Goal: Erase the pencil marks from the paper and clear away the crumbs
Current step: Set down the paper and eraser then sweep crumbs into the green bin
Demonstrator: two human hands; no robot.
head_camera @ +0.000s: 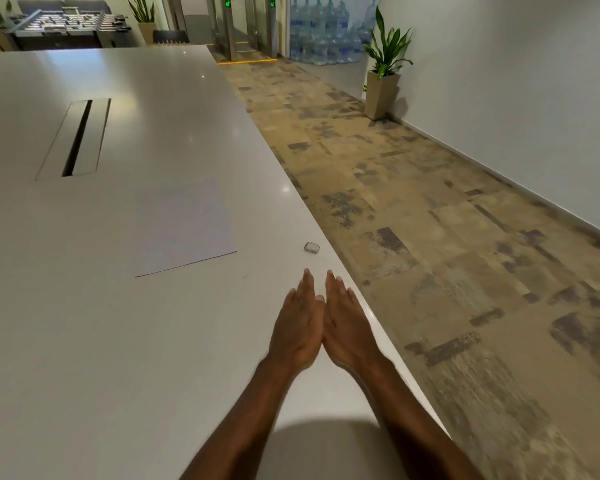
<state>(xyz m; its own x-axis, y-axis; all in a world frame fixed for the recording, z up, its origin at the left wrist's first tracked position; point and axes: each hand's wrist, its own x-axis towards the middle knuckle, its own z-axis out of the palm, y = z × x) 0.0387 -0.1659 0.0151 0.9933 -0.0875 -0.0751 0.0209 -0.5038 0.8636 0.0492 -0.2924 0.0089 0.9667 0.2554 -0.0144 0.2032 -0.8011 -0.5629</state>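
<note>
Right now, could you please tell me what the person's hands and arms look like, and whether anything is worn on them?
The left hand and right hand are bare: no gloves, rings, watch or bracelet can be seen. Both forearms are uncovered as far as the frame's bottom edge, with no sleeve in view. Short nails show at the fingertips.

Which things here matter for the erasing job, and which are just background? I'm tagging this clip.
For the job: paper; eraser; left hand; right hand; table.

Just about: potted plant; water bottles; foosball table; table's cable slot.
</note>
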